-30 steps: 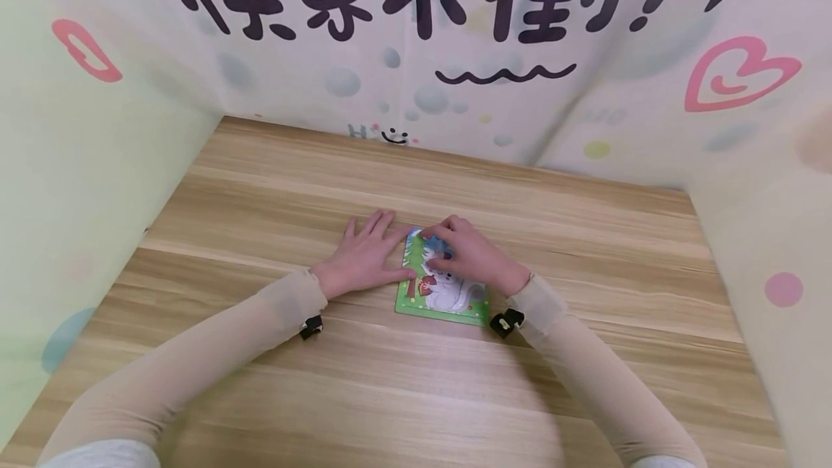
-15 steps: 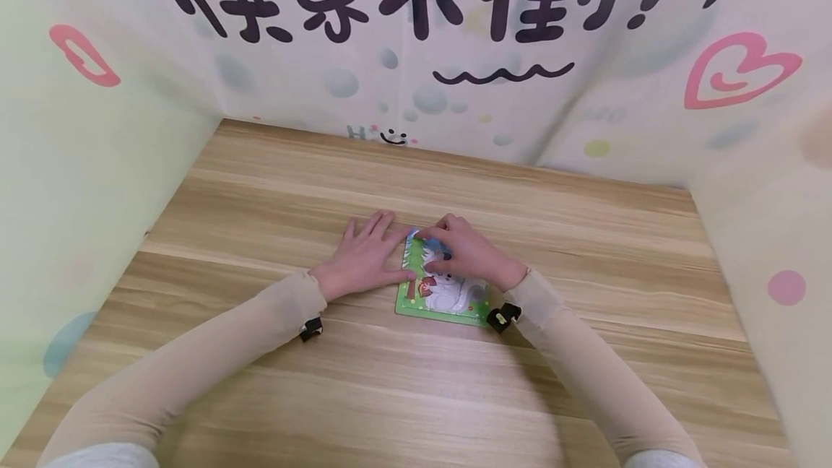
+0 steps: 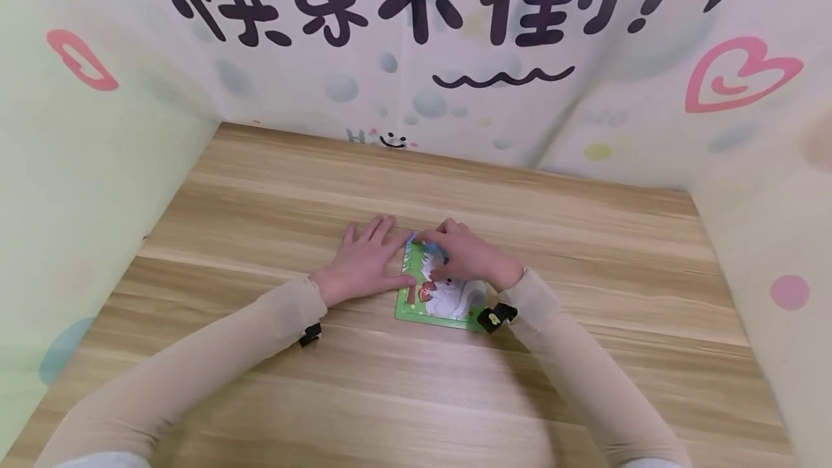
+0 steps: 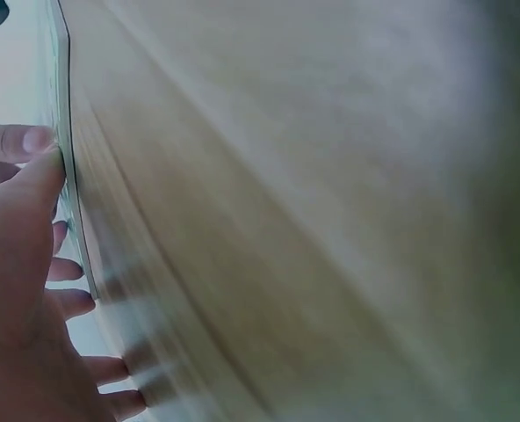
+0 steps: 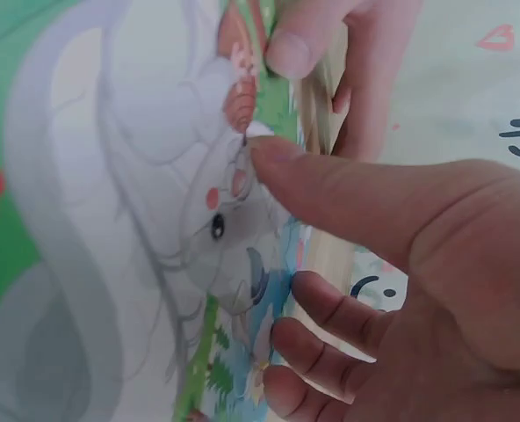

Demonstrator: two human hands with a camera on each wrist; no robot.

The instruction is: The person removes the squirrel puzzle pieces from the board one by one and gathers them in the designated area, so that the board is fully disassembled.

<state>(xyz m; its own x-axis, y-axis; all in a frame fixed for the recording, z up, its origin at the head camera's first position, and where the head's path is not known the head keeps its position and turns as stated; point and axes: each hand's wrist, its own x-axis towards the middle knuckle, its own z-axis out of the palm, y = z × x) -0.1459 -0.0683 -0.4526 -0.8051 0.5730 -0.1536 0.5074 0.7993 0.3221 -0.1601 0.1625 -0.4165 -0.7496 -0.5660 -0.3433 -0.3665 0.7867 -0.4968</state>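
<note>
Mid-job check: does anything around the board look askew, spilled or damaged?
Nothing stands out: the green-edged picture board lies flat on the table, with no spill or damage showing. The right hand hides part of it, so that patch can't be judged.

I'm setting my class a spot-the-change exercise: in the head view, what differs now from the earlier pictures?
The right hand has shifted slightly toward the left hand, its fingers nearer the upper left corner of the picture board. Nothing was visibly taken hold of or let go. The left hand stays spread by the board's left edge, and the board stays put.
</note>
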